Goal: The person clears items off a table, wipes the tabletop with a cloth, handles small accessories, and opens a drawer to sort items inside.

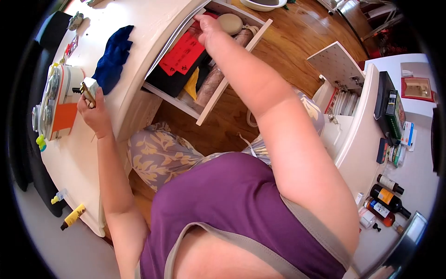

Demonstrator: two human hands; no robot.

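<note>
My left hand (pixel 96 117) is raised over the white desk top, its fingers closed around a small gold-coloured and white item (pixel 89 90) with a dark part sticking out; its exact kind is unclear. Just beyond it lies a crumpled dark blue cloth (pixel 113 60). My right hand (pixel 210 31) reaches into the pulled-out drawer (pixel 234 65), thumb and fingers apart above red paper (pixel 183 52) with black characters. Some fingertips are hard to make out against the red. In the drawer are also a round beige lid-like thing (pixel 230 23), a patterned roll (pixel 211 86) and a yellow piece (pixel 191 84).
A container with an orange panel (pixel 64 116) and a yellow tube (pixel 74 216) stand along the desk's left side. On my right are an open cabinet door (pixel 335 63), several bottles (pixel 389 197) and dark boxes (pixel 395 116). A white basin (pixel 264 4) sits on the wooden floor.
</note>
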